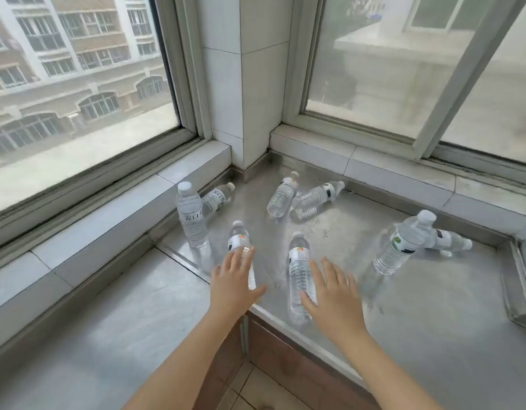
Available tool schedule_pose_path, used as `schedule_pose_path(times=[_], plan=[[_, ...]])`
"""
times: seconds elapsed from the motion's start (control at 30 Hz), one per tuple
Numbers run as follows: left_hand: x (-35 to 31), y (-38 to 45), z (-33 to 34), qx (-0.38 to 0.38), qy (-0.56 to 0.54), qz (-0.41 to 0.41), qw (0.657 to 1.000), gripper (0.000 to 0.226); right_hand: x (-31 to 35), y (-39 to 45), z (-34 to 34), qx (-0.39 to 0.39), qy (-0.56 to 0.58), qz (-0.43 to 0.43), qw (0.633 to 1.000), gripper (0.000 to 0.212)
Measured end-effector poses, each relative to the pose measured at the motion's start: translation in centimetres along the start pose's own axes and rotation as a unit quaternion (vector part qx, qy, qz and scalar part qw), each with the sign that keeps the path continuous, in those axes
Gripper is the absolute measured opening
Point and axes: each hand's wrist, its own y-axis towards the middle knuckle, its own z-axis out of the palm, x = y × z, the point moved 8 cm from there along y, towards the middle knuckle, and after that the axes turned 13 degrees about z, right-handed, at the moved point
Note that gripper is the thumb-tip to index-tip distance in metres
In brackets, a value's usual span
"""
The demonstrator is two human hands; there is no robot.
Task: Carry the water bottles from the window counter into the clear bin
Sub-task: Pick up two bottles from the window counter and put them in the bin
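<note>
Several clear water bottles with white caps are spread over the steel window counter [418, 306]. Two small upright bottles stand nearest me. My left hand [233, 284] is open, its fingers spread in front of the left small bottle [239, 241] and covering its lower part. My right hand [333, 294] is open just right of the right small bottle [298, 270], its thumb against the bottle's lower side. A larger upright bottle [192, 214] stands at the left. Another upright bottle [404, 242] stands at the right. Other bottles lie flat near the corner [282, 195]. No clear bin is visible.
Windows and raised tiled sills [113, 208] close off the counter's far sides, meeting at a tiled corner pillar [241, 84]. The counter's inner corner edge [273, 316] lies below my hands, with a wooden cabinet front and tiled floor beneath. A steel corner piece [519, 279] sits far right.
</note>
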Motion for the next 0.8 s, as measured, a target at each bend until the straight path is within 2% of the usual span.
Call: schedule_pose_path(times=[0.1,0.17,0.27,0.4,0.53,0.63,0.73,0.8], plan=[[2.8,2.9,2.3,0.055,-0.039,-0.081,0.994,0.095,0.2,3.5,3.1,0.031,0.035,0.024,0.999,0.073],[4.5,4.2,3.9,0.074,-0.082,-0.131,0.985,0.100,0.3,5.1,5.4,0.101,0.031,0.046,0.993,0.084],[6.1,5.4,5.1,0.049,-0.187,-0.193,0.962,0.100,0.2,7.2,7.3,0.162,0.056,0.084,0.982,0.088],[7.7,5.9,5.9,0.004,-0.280,-0.258,0.925,0.097,-0.1,9.0,9.1,0.210,0.152,0.155,0.953,0.088],[8.7,6.1,6.2,-0.004,-0.333,-0.281,0.900,0.096,-0.6,9.9,10.9,0.252,0.229,0.215,0.915,0.092],[9.2,6.1,6.0,0.000,-0.360,-0.290,0.886,0.085,-0.8,10.3,11.4,0.274,0.256,0.235,0.897,0.088],[9.5,5.6,5.6,-0.023,-0.403,-0.308,0.861,0.080,-1.2,10.5,11.6,0.286,0.298,0.258,0.873,0.082],[9.5,5.4,5.4,-0.046,-0.438,-0.316,0.840,0.079,-1.6,10.5,11.8,0.288,0.324,0.270,0.860,0.086]])
